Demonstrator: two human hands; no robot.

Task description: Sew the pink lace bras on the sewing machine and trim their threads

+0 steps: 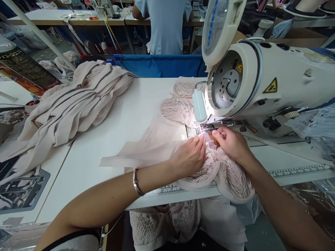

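A pale pink lace bra (206, 170) lies under my hands, its cups drooping over the table's front edge. Close to the needle area of the white sewing machine (282, 80), my left hand (191, 155) pinches the fabric. My right hand (231, 143) is closed on the same bra, just right of the presser foot (206, 127). More lace cups (178, 111) lie behind the needle, and a sheer fabric panel (141, 151) spreads out to the left. Fingers partly cover the seam between my hands.
A heap of beige bra pieces (86, 94) lies at the left. More lace cups (164, 223) hang below the table edge. A ruler strip (298, 170) runs along the front edge. Ahead, a person in a blue shirt (167, 26) sits at another table (52, 17).
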